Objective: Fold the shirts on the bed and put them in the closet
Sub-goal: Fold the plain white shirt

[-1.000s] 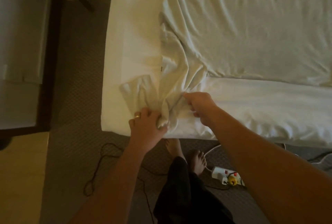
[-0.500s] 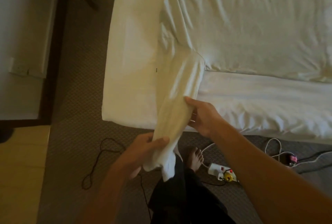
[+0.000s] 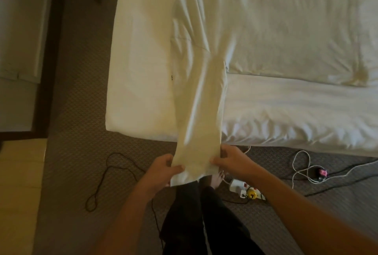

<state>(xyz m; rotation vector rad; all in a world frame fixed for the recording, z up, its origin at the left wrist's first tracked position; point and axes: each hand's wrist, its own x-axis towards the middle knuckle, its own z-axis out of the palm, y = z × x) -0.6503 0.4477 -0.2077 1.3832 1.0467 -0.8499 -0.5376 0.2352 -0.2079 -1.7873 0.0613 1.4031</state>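
Left hand [image 3: 163, 167] and right hand [image 3: 230, 160] pinch the pale cream cotton shirt [image 3: 199, 111]. It stretches off the white-sheeted bed [image 3: 286, 101]. Even tension should keep its edges aligned.

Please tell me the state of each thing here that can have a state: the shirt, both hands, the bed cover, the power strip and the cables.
Shirt: unfolded, pulled long, near end off the bed.
Left hand: grips the shirt's near end.
Right hand: grips the same end.
Duvet: wrinkled, spread on the bed.
Power strip: on the carpet, plugs inserted.
Black cord: loose, looped on the carpet.
White cable: loose, curled on the carpet.
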